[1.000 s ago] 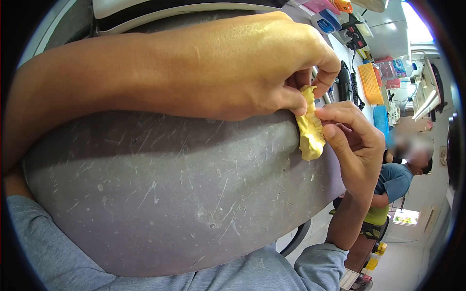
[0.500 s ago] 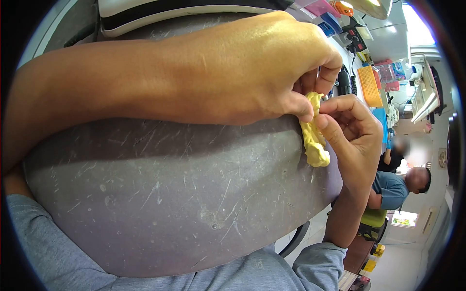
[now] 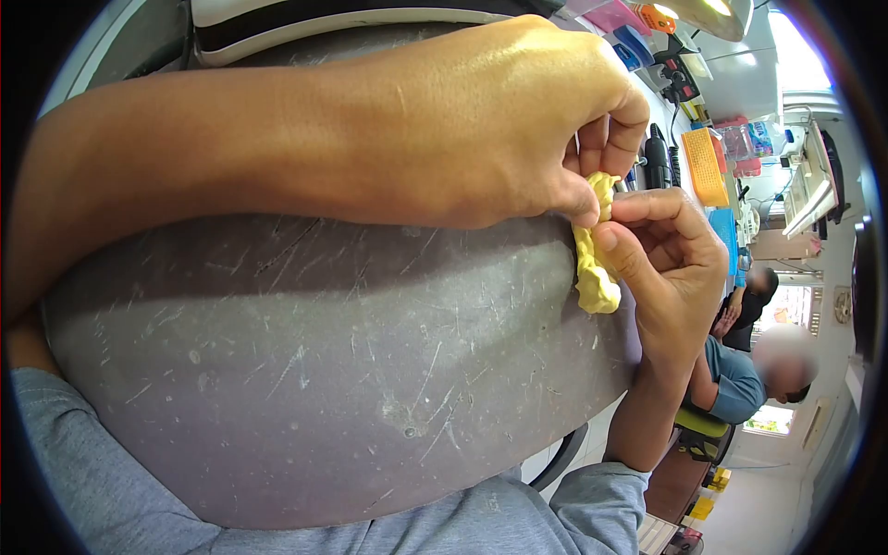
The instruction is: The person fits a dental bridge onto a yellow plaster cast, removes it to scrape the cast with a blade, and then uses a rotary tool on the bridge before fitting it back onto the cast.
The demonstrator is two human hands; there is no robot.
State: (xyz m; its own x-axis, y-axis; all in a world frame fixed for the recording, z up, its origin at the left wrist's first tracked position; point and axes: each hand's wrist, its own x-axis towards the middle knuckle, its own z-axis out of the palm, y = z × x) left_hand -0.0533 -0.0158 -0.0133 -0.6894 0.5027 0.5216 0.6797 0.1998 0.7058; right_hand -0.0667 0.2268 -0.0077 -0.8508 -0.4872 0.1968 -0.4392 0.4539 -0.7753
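Note:
My left hand (image 3: 499,120) comes in from the left with its back facing up, thumb and fingers closed on the upper end of a soft, lumpy yellow strip (image 3: 597,277). From the lower right, my right hand (image 3: 675,250) pinches the same strip between thumb and index finger, just beside the left thumb. The strip's thicker lower end hangs free over the edge of a scratched grey surface (image 3: 351,351). Part of its upper end is hidden by the fingers.
A black-and-white device (image 3: 351,23) lies along the top edge. At the right are an orange basket (image 3: 706,166), a blue container (image 3: 724,236), a black tool (image 3: 657,157) and a lamp (image 3: 717,18). A person in a blue shirt (image 3: 735,384) and another in black (image 3: 751,310) are farther off.
Both hands and the yellow strip have shifted slightly up and left in view. The two people in the background appear in slightly different positions.

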